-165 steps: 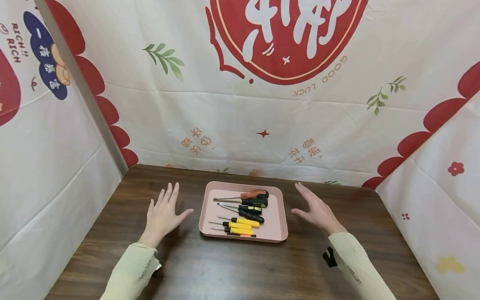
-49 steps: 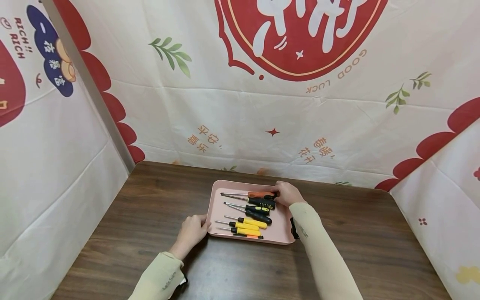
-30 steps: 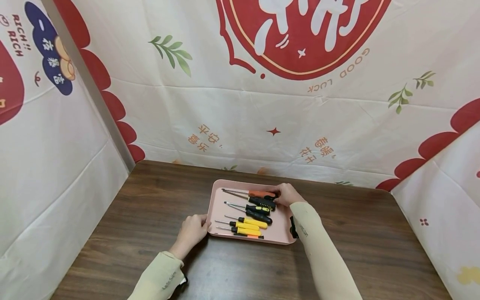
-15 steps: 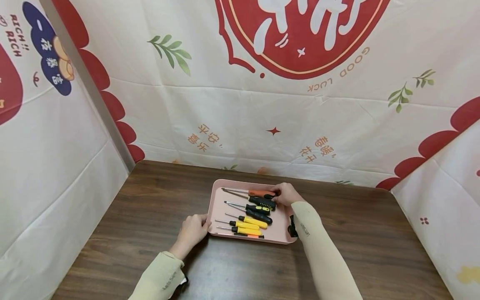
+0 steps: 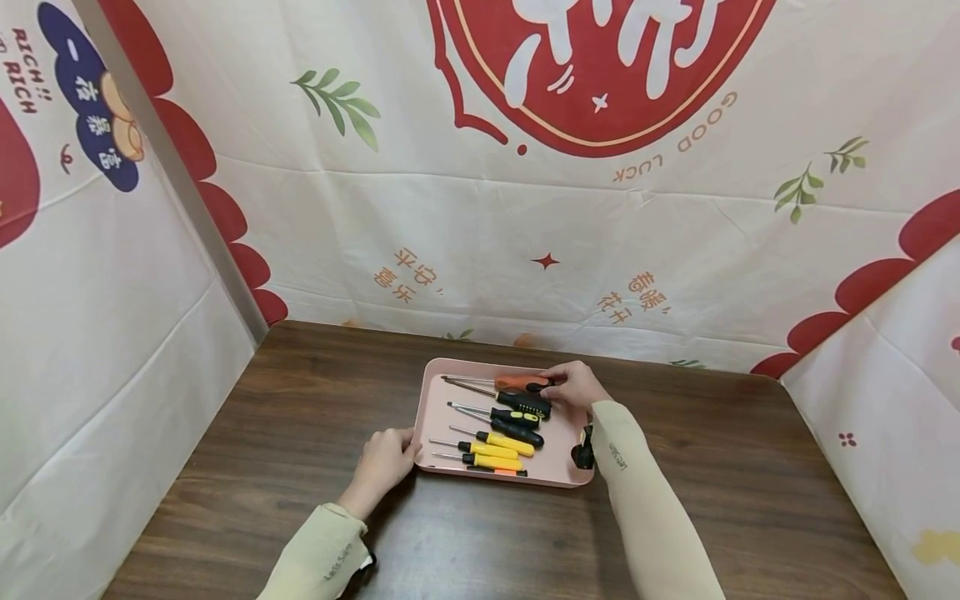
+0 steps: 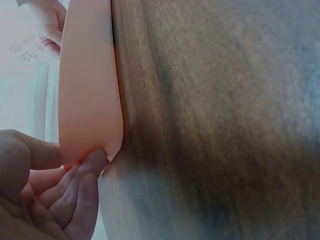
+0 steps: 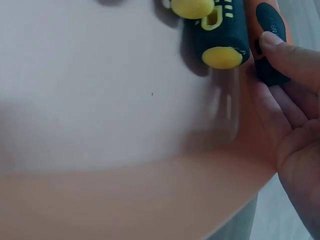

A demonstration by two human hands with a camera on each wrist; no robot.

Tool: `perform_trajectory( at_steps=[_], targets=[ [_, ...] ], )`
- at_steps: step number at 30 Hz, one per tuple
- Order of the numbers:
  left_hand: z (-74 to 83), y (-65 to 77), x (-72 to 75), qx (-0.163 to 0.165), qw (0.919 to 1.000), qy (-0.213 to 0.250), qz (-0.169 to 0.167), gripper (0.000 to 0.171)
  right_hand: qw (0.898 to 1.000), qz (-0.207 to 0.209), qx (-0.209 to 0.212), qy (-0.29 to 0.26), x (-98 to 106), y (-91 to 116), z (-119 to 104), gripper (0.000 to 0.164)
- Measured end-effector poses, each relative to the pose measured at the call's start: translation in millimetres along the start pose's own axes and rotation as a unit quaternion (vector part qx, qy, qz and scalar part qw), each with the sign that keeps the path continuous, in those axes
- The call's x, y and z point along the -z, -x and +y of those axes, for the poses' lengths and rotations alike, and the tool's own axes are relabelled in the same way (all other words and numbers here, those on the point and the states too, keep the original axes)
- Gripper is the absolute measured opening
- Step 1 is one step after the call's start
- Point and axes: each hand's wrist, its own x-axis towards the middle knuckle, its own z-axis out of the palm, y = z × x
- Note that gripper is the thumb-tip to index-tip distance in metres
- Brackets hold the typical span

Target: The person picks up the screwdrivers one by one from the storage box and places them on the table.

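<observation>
A pink tray (image 5: 558, 442) lies on the wooden table with several screwdrivers in it. My left hand (image 5: 386, 463) grips its near left corner, the thumb on the wall and fingers curled under the edge in the left wrist view. At the far right corner my right hand (image 5: 576, 385) pinches the handle end of an orange-and-black screwdriver (image 5: 517, 382). In the right wrist view the thumb (image 7: 287, 52) presses on the handle's black patch, with fingers behind it. Right beside it lies a black screwdriver with yellow dots (image 5: 522, 405).
Nearer in the tray are a black-and-yellow screwdriver (image 5: 516, 417), a plain black-handled one (image 5: 517, 434) and several small yellow ones (image 5: 498, 462). The brown table (image 5: 300, 400) extends around the tray. A white printed cloth (image 5: 480, 225) hangs behind the table's far edge.
Both hands, spread beside the tray at first, have come in to its left corner and the orange screwdriver. In the last half second the orange handle has shifted slightly up with my right hand.
</observation>
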Motion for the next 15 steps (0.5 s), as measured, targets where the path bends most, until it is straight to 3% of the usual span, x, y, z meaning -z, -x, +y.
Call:
perform_trajectory(
  at_steps=[9,15],
  targets=[
    [0.9,-0.1,0.4,0.003,1.0,0.001,-0.002,0.005,0.995,0.012,-0.026,-0.096,2.8,1.6,2.6,0.036],
    [1.7,-0.2,1.0,-0.002,1.0,0.005,-0.002,0.005,0.991,0.018,-0.013,-0.131,4.8,3.3,5.7,0.035]
  ],
)
